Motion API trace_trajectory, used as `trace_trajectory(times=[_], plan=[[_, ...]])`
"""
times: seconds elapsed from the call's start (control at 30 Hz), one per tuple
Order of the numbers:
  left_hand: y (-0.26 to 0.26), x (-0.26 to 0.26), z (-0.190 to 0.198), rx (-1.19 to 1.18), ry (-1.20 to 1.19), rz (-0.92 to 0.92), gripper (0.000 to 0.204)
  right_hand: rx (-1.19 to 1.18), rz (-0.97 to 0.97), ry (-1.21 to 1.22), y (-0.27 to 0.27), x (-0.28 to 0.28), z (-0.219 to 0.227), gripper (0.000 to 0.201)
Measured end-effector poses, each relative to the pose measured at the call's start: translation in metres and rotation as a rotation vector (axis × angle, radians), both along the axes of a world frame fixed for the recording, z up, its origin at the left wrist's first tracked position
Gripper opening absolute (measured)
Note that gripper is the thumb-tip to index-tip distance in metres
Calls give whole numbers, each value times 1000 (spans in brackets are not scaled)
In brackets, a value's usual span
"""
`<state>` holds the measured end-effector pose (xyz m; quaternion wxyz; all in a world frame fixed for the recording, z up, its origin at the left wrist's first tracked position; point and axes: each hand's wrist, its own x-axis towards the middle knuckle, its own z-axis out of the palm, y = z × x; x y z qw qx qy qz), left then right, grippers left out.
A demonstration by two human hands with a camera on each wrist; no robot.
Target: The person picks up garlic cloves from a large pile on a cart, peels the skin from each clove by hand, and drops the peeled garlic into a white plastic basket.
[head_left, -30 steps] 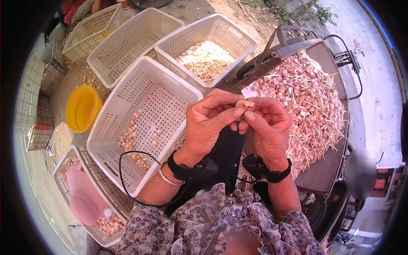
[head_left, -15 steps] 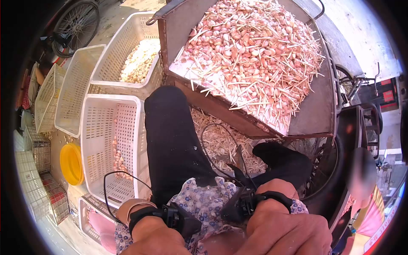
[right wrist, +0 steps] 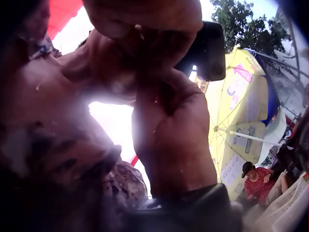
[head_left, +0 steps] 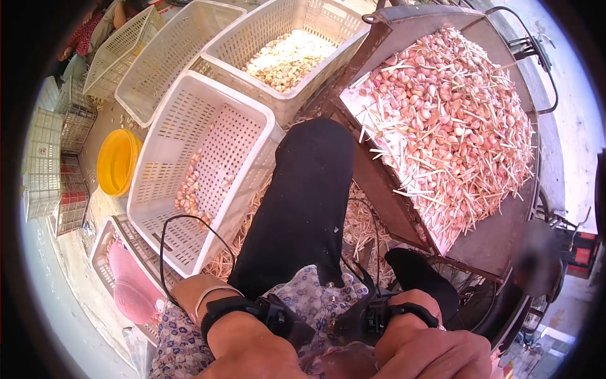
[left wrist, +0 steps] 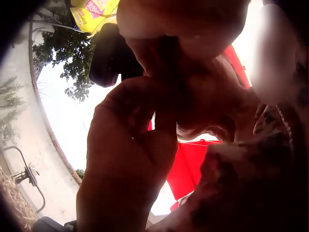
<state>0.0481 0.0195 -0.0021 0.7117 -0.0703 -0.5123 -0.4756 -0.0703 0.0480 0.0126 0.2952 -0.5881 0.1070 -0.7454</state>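
Note:
Both hands are raised close under the wearer's head. At the bottom edge of the head view, the left hand (head_left: 255, 357) shows only its back, its fingers cut off by the frame. Beside it, the right hand (head_left: 435, 354) has bent knuckles turned inward. The left wrist view shows the left hand (left wrist: 130, 154) with fingers bent up near the face, in deep shadow. From the right wrist, the right hand (right wrist: 174, 130) likewise has its fingers bent up by the face. I cannot tell what the fingertips hold. A pile of garlic cloves (head_left: 448, 120) lies on a metal cart.
A white crate (head_left: 158, 158) with some cloves stands left of the knee (head_left: 309, 189). Behind it is another crate (head_left: 227, 60) holding pale cloves. A yellow bucket (head_left: 118, 163) and a pink hat (head_left: 136, 287) are farther left. Cables loop from both wrists.
Both hands, which pinched a garlic piece together before the lap, have risen toward the face, out to the lower frame edge. The head view swung right and partly back.

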Motion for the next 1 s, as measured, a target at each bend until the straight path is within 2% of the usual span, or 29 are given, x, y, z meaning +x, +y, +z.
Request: trace_trajectory(times=[0.03, 0.1, 0.13, 0.2, 0.27, 0.33, 0.4, 0.43, 0.47, 0.5, 0.53, 0.6, 0.67, 0.73, 0.8, 0.83, 0.9, 0.93, 1.0], plan=[[-4, 6, 0, 12, -16, 20, 12, -270, -141, -137, -28, 28, -19, 4], [-8, 11, -5, -9, 47, 98, 12, -282, -154, -119, -45, 44, -18, 6], [-11, 15, -9, -41, 72, 124, 12, -33, -25, 58, -36, 30, 4, 6], [-28, 28, -17, -134, 41, 115, 12, 243, 138, 308, -27, 16, 17, 8], [-46, 49, -22, -132, -105, 77, 11, 241, 174, 403, -31, 16, 16, 12], [-61, 78, -25, -71, -305, 19, 10, 204, 61, 435, -45, 29, 8, 20], [-71, 74, -49, -30, -284, 290, 8, 234, -118, 556, -70, 42, -11, 28], [-81, 82, -55, 130, -368, 309, 19, 278, -149, 628, -87, 47, -34, 33], [-85, 88, -83, 370, -368, 416, 17, 281, -159, 715, -107, 51, -61, 41], [-98, 95, -106, 661, -304, 351, 15, 457, -100, 809, -119, 61, -74, 53], [-117, 109, -139, 860, -389, 396, 25, 397, -220, 953, -127, 66, -90, 50], [-131, 153, -226, 1047, -899, 664, 43, 386, -215, 903, -128, 53, -99, 46], [-113, 158, -273, 729, -1418, 834, 59, 531, -264, 827, -118, 31, -101, 41], [-90, 130, -287, 509, -1522, 713, 58, 705, -378, 684, -104, 3, -114, 34], [-82, 115, -314, 410, -1635, 755, 48, 777, -496, 556, -85, -25, -123, 30], [-79, 106, -321, 339, -1687, 752, 44, 789, -598, 566, -75, -43, -129, 26], [-78, 95, -325, 422, -1731, 721, 30, 836, -736, 557, -52, -74, -147, 23], [-82, 94, -321, 332, -1710, 743, 24, 868, -834, 569, -33, -99, -155, 21], [-89, 103, -335, 270, -1724, 662, 24, 1014, -863, 446, 0, -134, -184, 18]])
